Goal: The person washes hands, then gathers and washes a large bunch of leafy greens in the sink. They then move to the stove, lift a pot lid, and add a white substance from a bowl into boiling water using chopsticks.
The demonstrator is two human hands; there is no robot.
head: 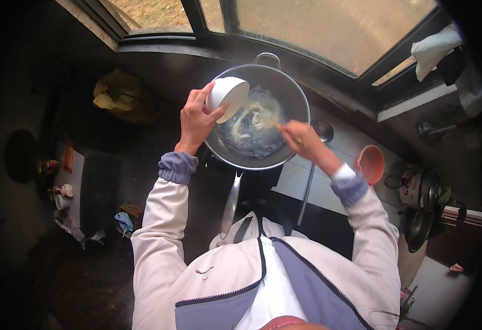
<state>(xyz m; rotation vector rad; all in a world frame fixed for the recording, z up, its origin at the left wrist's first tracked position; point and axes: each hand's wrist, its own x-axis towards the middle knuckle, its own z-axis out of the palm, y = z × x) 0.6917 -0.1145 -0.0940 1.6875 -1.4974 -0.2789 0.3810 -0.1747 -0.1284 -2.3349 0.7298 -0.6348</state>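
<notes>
A deep metal wok (pixel 296 97) stands in front of me with bubbling liquid (pixel 249 142) in it. Pale, creamy swirls show in the middle of the liquid. My left hand (pixel 199 111) grips a white bowl (pixel 230 97), tilted over the wok's left side with its mouth turned away from view. In my right hand (pixel 305 140) is a thin light-coloured utensil (pixel 275 123), perhaps chopsticks; its far end reaches into the swirls and is blurred. The wok's long metal handle (pixel 230 206) points towards my body, and a small loop handle (pixel 268 57) is at the far rim.
Right of the wok, a long-handled ladle (pixel 322 131) and a pink bowl (pixel 371 165) lie on white tiles (pixel 303 177). Farther right are a pot (pixel 418 187) and a dark pan (pixel 420 231). A window (pixel 307 33) runs behind the wok. At left is a yellowish bag (pixel 119 97).
</notes>
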